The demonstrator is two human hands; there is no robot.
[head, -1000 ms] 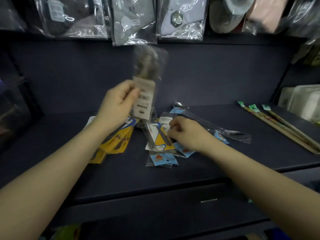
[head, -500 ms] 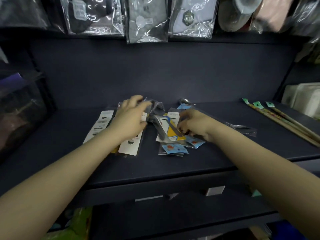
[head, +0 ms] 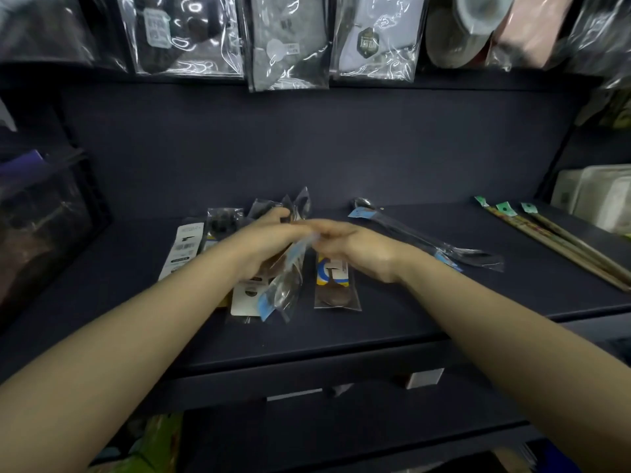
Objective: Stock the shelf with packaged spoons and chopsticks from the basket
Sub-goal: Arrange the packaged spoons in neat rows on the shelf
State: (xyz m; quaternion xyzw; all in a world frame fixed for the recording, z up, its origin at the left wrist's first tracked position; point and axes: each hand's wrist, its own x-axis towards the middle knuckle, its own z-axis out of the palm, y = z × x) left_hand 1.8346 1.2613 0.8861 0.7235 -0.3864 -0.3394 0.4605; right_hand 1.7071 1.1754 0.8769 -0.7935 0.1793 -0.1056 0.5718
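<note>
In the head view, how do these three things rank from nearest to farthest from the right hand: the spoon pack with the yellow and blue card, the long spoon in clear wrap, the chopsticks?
From the right hand:
1. Spoon pack with the yellow and blue card, partly under the hand.
2. Long spoon in clear wrap, lying just to its right.
3. Chopsticks, at the shelf's far right end.

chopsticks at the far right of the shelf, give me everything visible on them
The chopsticks are long, pale tan sticks that look wooden, in several packs with green tags at their far ends. They lie flat, side by side, on the dark shelf, angled from back-left toward the front-right edge. Neither hand touches them; the white item behind lies close. Print is unreadable.
</note>
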